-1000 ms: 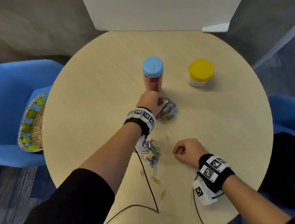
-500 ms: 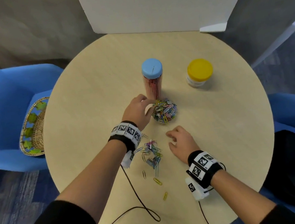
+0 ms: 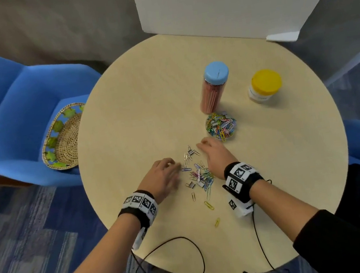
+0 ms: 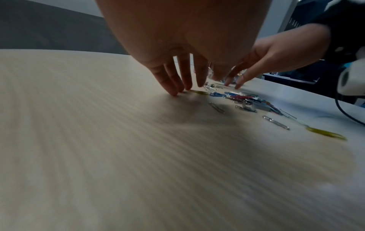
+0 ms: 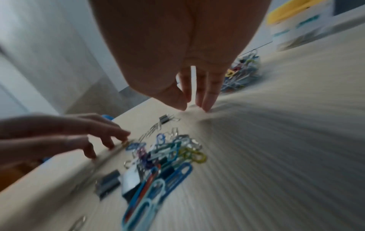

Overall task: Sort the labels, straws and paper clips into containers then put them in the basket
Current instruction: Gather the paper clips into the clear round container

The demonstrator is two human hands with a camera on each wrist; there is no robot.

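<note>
A loose heap of coloured paper clips (image 3: 199,175) lies on the round table (image 3: 138,109) between my hands. My left hand (image 3: 164,174) is on its left, fingers straight, tips on the tabletop (image 4: 177,87) beside a yellow clip. My right hand (image 3: 214,154) is on its right, fingers extended, tips touching the table (image 5: 205,101) at the far end of the heap (image 5: 164,157). A clear open container full of clips (image 3: 221,126) stands just beyond. Behind it are a tall jar of straws with a blue lid (image 3: 213,85) and a yellow-lidded jar (image 3: 264,85).
A woven basket (image 3: 63,138) rests on the blue chair (image 3: 8,109) left of the table. A white board (image 3: 224,0) stands at the table's far edge. Black cables (image 3: 182,242) trail over the near edge. Single clips (image 3: 209,205) lie nearer me.
My left hand has drawn back from the clip container to the left side of the loose heap. My right hand has uncurled and reached forward along the heap's right side.
</note>
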